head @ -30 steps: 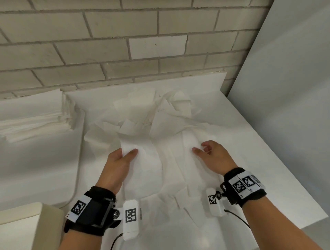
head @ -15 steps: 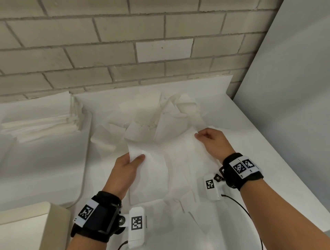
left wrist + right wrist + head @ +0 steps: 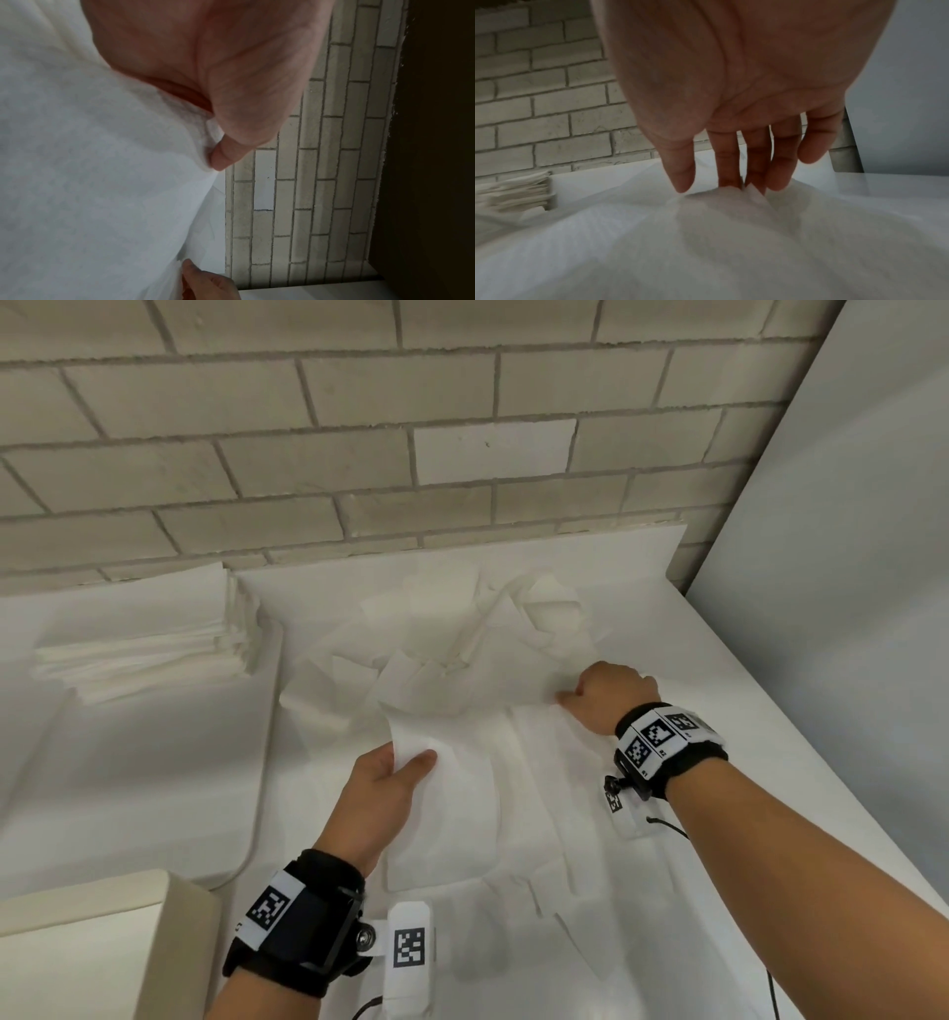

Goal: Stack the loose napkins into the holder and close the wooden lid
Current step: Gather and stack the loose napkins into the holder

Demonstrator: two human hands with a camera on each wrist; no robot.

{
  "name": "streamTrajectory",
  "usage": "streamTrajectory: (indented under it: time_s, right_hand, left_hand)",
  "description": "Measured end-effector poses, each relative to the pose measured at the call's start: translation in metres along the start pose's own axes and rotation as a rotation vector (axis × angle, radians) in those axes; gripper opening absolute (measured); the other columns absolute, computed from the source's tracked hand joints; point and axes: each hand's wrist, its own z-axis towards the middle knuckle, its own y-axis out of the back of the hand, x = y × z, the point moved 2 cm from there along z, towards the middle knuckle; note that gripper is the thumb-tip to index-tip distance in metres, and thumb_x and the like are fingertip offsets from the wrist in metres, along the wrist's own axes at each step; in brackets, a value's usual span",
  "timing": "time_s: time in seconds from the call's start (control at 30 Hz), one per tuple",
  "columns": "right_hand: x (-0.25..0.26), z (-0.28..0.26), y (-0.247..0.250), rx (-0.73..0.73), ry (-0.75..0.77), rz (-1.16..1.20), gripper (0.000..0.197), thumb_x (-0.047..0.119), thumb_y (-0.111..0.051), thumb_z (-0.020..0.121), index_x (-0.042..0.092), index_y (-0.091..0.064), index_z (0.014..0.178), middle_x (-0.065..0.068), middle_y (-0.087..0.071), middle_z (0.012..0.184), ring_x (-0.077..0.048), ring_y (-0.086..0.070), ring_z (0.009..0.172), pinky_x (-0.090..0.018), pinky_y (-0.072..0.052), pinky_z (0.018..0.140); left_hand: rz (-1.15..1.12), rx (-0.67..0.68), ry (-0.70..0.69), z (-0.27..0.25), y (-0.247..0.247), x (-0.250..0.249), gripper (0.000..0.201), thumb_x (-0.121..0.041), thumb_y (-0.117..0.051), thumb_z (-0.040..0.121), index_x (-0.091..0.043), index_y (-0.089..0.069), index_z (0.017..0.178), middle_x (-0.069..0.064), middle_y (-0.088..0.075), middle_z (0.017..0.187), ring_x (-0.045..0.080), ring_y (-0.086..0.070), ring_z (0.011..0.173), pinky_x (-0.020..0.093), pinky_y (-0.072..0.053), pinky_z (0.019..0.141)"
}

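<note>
1. Pale brick wall (image 3: 359,469) is forming the backdrop, with a white tabletop (image 3: 719,788) butting against its base and a grey panel (image 3: 847,557) rising at the table's right edge.
2. Left hand (image 3: 382,793) is pinching the upper left corner of one napkin (image 3: 452,814), thumb lying on top and fingers tucked beneath the sheet; the left wrist view is showing the same thumb pressing into the paper (image 3: 102,182).
3. Right hand (image 3: 611,695) is gripping the far right edge of a neighbouring sheet, its fingers curling down into the paper; in the right wrist view the fingertips (image 3: 685,182) are gathering a small ridge of tissue (image 3: 718,203).
4. Loose napkins (image 3: 462,660) are lying in a crumpled, overlapping heap between both hands and the brick wall, spreading toward the near table edge as well.
5. Stacked napkins (image 3: 138,649) are sitting in a tidy pile left of the heap, close under the brick wall, on a separate white surface (image 3: 128,788).
6. Pale box-like corner (image 3: 169,942) is showing nearest the viewer, left of the left wrist; whether it is the holder cannot be told.
7. Black wrist straps with printed markers (image 3: 662,737) are circling both forearms.
</note>
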Motion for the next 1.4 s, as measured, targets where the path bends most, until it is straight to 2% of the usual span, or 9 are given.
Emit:
streamTrajectory:
  time_s: [0.17,0.33,0.47,0.73,0.83,0.97,1.07,1.2,1.4]
  right_hand:
    - [0.003,-0.002,-0.004,0.136,0.016,-0.087,0.041,0.049,-0.059,0.086,0.018,-0.061,0.112,-0.005,-0.06,0.116,-0.029,-0.051,0.116,-0.041,-0.036,0.097]
    - [0.004,-0.007,0.014,0.103,0.015,0.006,0.032,0.04,-0.061,0.082,0.017,-0.064,0.102,-0.003,-0.06,0.111,-0.028,-0.051,0.112,-0.042,-0.038,0.099]
    - [-0.004,-0.018,0.04,0.211,0.081,0.252,0.024,0.029,-0.066,0.084,0.006,-0.059,0.082,-0.005,-0.057,0.083,-0.019,-0.053,0.075,-0.028,-0.04,0.066]
    - [-0.015,-0.033,0.041,0.225,0.052,0.385,0.05,0.057,-0.05,0.095,0.013,-0.075,0.089,-0.016,-0.071,0.085,-0.026,-0.065,0.084,-0.03,-0.042,0.073]
    - [-0.012,-0.035,0.051,-0.039,0.191,0.645,0.036,0.041,-0.054,0.098,0.013,-0.076,0.091,-0.014,-0.072,0.091,-0.028,-0.066,0.091,-0.03,-0.046,0.082]
    - [-0.002,-0.053,0.07,-0.182,0.403,0.826,0.014,0.023,-0.073,0.088,0.022,-0.074,0.102,0.016,-0.07,0.096,-0.008,-0.065,0.089,-0.011,-0.047,0.081]
    - [0.009,-0.072,0.083,-0.155,0.531,0.817,0.031,0.02,-0.085,0.076,0.021,-0.072,0.105,0.014,-0.07,0.103,-0.004,-0.063,0.085,-0.025,-0.053,0.089]
    - [0.031,-0.108,0.1,-0.033,0.672,0.787,0.016,0.026,-0.084,0.075,0.021,-0.072,0.085,-0.002,-0.073,0.089,-0.026,-0.067,0.082,-0.045,-0.054,0.085]
    - [0.051,-0.115,0.106,0.202,0.819,1.038,0.017,0.015,-0.082,0.077,0.007,-0.067,0.078,-0.008,-0.066,0.077,-0.022,-0.059,0.073,-0.027,-0.048,0.071]
  left_hand:
    - [0.005,0.0,-0.003,0.0,0.001,0.0,0.017,-0.018,-0.058,0.1,-0.015,-0.075,0.104,0.004,-0.078,0.098,0.024,-0.074,0.095,0.041,-0.054,0.092]
    - [-0.001,-0.005,-0.004,0.001,0.003,0.001,0.017,-0.018,-0.059,0.1,-0.015,-0.075,0.104,0.004,-0.078,0.098,0.024,-0.074,0.095,0.041,-0.054,0.092]
    - [-0.003,0.005,-0.007,0.0,0.004,0.001,0.018,-0.018,-0.058,0.1,-0.015,-0.074,0.106,0.003,-0.078,0.099,0.023,-0.074,0.095,0.04,-0.055,0.091]
    - [-0.021,0.003,-0.013,0.002,0.003,0.002,0.018,-0.017,-0.058,0.1,-0.016,-0.075,0.104,0.004,-0.078,0.098,0.024,-0.074,0.096,0.043,-0.054,0.094]
    - [-0.018,0.005,-0.017,0.004,0.001,0.002,0.017,-0.018,-0.059,0.1,-0.017,-0.075,0.104,0.003,-0.078,0.099,0.024,-0.074,0.096,0.047,-0.054,0.096]
    - [-0.034,-0.017,-0.035,0.011,0.004,-0.002,0.017,-0.017,-0.059,0.1,-0.017,-0.074,0.107,0.003,-0.078,0.101,0.025,-0.074,0.098,0.049,-0.053,0.098]
    - [-0.079,-0.055,-0.04,0.018,0.01,-0.004,0.017,-0.013,-0.058,0.099,-0.013,-0.073,0.108,0.007,-0.078,0.102,0.03,-0.073,0.1,0.05,-0.053,0.098]
    - [-0.192,-0.07,-0.032,0.023,0.014,-0.007,0.019,-0.011,-0.057,0.099,-0.011,-0.073,0.109,0.01,-0.077,0.105,0.033,-0.071,0.104,0.046,-0.053,0.096]
    - [-0.344,-0.015,-0.015,0.019,0.007,-0.01,0.02,-0.01,-0.055,0.098,-0.009,-0.074,0.106,0.013,-0.076,0.107,0.028,-0.072,0.099,0.04,-0.053,0.09]
